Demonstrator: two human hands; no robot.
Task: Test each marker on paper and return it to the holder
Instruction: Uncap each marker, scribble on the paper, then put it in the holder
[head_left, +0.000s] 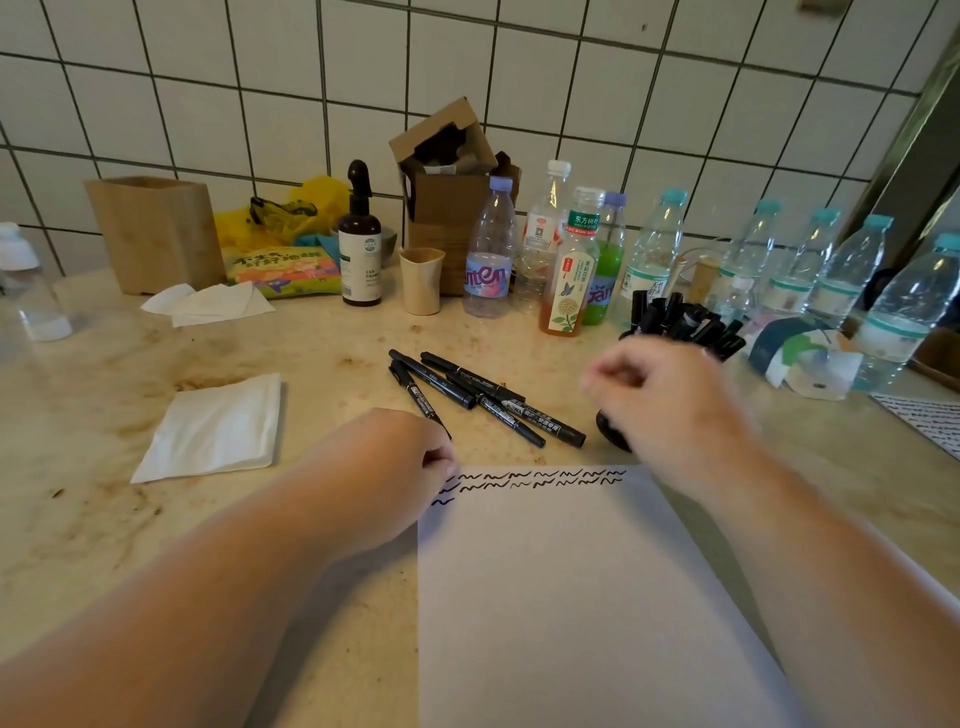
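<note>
On the paper's (597, 597) top corner, left hand (387, 467) pinches a marker (420, 397); right hand (670, 400), blurry, fingers curled, can't tell if holding anything.

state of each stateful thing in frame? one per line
left hand: fingers curled at the paper's top-left corner
right hand: blurred, fingers curled, in front of the holder
loose markers: capped, lying on the counter
holder: full of black markers
paper: squiggles along the top only
cardboard box: flap open
</note>
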